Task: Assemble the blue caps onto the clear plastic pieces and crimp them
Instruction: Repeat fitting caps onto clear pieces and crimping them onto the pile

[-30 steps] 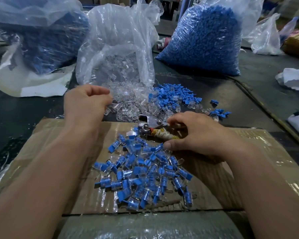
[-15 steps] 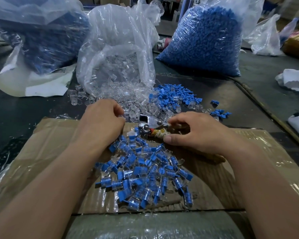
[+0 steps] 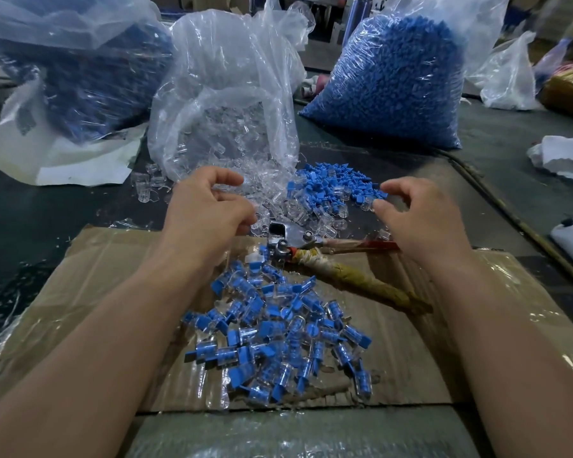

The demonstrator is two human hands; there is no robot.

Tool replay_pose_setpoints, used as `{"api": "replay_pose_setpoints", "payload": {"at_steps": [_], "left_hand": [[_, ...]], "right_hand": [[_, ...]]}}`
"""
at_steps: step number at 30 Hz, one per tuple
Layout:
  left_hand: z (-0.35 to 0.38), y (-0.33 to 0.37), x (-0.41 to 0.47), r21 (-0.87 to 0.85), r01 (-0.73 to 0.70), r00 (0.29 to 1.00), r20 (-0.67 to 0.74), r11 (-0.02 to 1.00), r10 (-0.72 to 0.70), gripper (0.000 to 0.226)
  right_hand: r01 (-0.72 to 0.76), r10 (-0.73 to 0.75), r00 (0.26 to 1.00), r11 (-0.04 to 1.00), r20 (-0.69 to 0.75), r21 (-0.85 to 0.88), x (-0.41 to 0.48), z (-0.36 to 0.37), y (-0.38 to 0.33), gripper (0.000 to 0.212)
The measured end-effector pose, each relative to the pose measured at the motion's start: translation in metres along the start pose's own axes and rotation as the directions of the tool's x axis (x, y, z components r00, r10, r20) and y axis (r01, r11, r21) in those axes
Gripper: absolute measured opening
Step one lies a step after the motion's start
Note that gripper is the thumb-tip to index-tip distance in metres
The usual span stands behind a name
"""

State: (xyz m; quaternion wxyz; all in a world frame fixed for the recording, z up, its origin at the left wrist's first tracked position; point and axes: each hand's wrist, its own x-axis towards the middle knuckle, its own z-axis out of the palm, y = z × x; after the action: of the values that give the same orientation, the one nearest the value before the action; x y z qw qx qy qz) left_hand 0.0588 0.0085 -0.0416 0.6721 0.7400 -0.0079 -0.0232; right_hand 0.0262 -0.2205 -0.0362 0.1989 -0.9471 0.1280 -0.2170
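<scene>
A bag of blue caps [image 3: 394,87] stands back right on the dark counter [image 3: 30,219]. A bag [image 3: 225,94] beside it spills clear plastic pieces [image 3: 298,211] next to loose blue caps [image 3: 328,183]. Crimping pliers [image 3: 291,239] lie on cardboard [image 3: 96,276], just beyond a heap of capped pieces [image 3: 278,332]. The right hand [image 3: 424,223] hovers at the loose caps' right edge, fingers apart. The left hand [image 3: 205,209] curls over the clear pieces; I cannot tell whether it holds one.
</scene>
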Motion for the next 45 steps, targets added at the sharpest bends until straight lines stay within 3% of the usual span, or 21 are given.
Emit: {"api": "replay_pose_setpoints", "payload": {"at_steps": [3,7,10,16,21,24,30,34,40,45], "left_hand": [[0.001,0.000,-0.001,-0.015,-0.045,0.999,0.026,0.999,0.045,0.037],[0.004,-0.002,-0.001,-0.007,-0.076,0.997,0.027,0.997,0.076,0.030],[0.005,-0.003,-0.001,0.034,-0.099,0.994,0.052,0.995,0.097,0.028],[0.005,-0.004,-0.001,0.049,-0.116,0.992,0.059,0.992,0.113,0.030],[0.005,-0.003,-0.002,0.060,-0.125,0.991,0.065,0.990,0.121,0.031],[0.005,-0.003,-0.004,0.045,-0.118,0.991,0.069,0.992,0.115,0.029],[0.007,-0.001,-0.007,0.012,-0.145,0.987,0.075,0.989,0.144,0.024],[0.008,0.002,-0.009,-0.029,-0.157,0.983,0.089,0.987,0.159,0.019],[0.009,0.006,-0.013,-0.051,-0.182,0.973,0.136,0.982,0.187,0.007],[0.010,0.009,-0.018,-0.030,-0.171,0.972,0.160,0.985,0.174,0.011]], "right_hand": [[-0.092,0.094,0.995,0.992,0.022,-0.083,0.005,0.003,0.009,0.038],[-0.222,0.220,0.975,0.971,-0.034,-0.090,0.010,-0.006,0.022,0.037],[-0.278,0.289,0.956,0.948,0.050,-0.153,0.009,-0.006,0.024,0.038],[-0.112,0.134,0.968,0.987,0.213,-0.114,0.006,0.008,0.011,0.029],[0.050,-0.048,0.981,0.999,0.190,-0.003,0.004,0.012,0.002,0.027],[0.061,-0.080,0.986,0.990,0.145,0.128,0.002,0.013,0.001,0.021],[-0.031,0.005,0.997,0.934,0.073,0.357,0.000,0.014,-0.003,0.021],[-0.037,0.022,0.998,0.950,0.053,0.310,0.003,0.014,-0.003,0.017],[0.062,-0.066,0.965,0.998,0.252,0.025,0.031,0.016,-0.024,0.020],[0.011,0.022,0.948,0.995,0.318,-0.101,0.040,0.031,-0.028,0.033]]}}
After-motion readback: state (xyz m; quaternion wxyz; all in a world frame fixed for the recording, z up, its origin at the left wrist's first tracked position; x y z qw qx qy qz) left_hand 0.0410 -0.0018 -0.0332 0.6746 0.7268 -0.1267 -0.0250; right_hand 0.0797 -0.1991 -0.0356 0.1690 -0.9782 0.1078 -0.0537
